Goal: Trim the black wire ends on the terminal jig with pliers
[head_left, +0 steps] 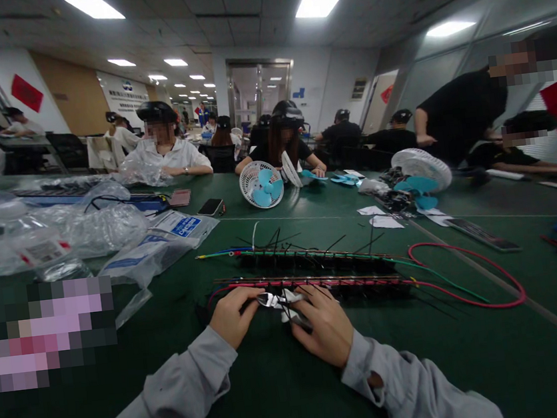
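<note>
In the head view, a crumpled white piece [271, 300] is pinched, just below the middle of the frame, between the thumb and fingertips of the left hand [233, 316]; its right side is met by the half-curled right hand [324, 321], though whether it is gripped there cannot be told. Just above, two wired black strips [368, 286] are laid across the green counter [264, 398].

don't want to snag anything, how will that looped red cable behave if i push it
The red cable probably bends but springs back, as it holds a wide, smooth curve. Its thin profile suggests it's light. It may tug the near bundle, since it runs along it.
</note>
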A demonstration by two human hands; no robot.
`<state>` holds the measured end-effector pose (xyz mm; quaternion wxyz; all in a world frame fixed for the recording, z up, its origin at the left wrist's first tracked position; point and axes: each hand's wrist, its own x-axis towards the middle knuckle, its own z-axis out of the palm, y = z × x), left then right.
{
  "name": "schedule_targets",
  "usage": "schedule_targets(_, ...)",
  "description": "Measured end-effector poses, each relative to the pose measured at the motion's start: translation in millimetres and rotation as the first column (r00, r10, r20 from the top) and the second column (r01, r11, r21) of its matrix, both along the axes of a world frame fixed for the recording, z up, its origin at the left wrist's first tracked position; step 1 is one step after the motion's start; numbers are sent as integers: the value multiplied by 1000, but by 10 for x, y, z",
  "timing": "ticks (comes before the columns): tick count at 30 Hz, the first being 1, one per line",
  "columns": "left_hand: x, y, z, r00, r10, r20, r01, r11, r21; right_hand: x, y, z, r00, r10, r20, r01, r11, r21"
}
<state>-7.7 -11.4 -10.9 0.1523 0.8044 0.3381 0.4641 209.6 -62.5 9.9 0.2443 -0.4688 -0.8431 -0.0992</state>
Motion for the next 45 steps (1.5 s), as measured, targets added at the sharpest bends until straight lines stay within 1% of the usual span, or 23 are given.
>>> schedule_targets(7,3,-10,19,1000,16,2,-16,1000,-22,-5,-1,17,1000,-7,9,7,1000,-8)
schedule_targets(17,0,-7,19,1000,19,-12,-19,999,-30,14,26,-46,1000,-7,24,6,1000,3)
schedule_targets(22,0,-3,19,1000,12,-7,-12,1000,-19,9,40,-65,1000,-2,-14,2,1000,21)
schedule_targets(24,-3,0,15,1000,9,-9,-9,1000,-22,6,46,-79,999,-19,-45,20,999,28)
schedule_targets(26,-6,3,10,1000,6,-9,-6,1000,-27,1,49,-90,996,-61,-62,64,997,34)
schedule_targets(29,-9,6,4,1000,4,-9,-5,999,-38,-12,48,-93,990,-134,-37,135,990,33)
schedule_targets(31,-8,6,2,1000,8,-8,-8,999,-42,-24,45,-87,988,-157,-8,157,987,21)
schedule_targets(36,-9,1,10,1000,-4,-13,4,999,-31,-52,27,-62,987,-158,-3,158,987,5)
schedule_targets(41,-20,-5,16,999,-29,-15,29,1000,-9,-66,1,-27,981,-193,34,193,981,-18)
schedule_targets(45,-22,-7,6,999,-29,-15,29,999,16,-65,-11,-3,980,-194,40,195,980,-34)
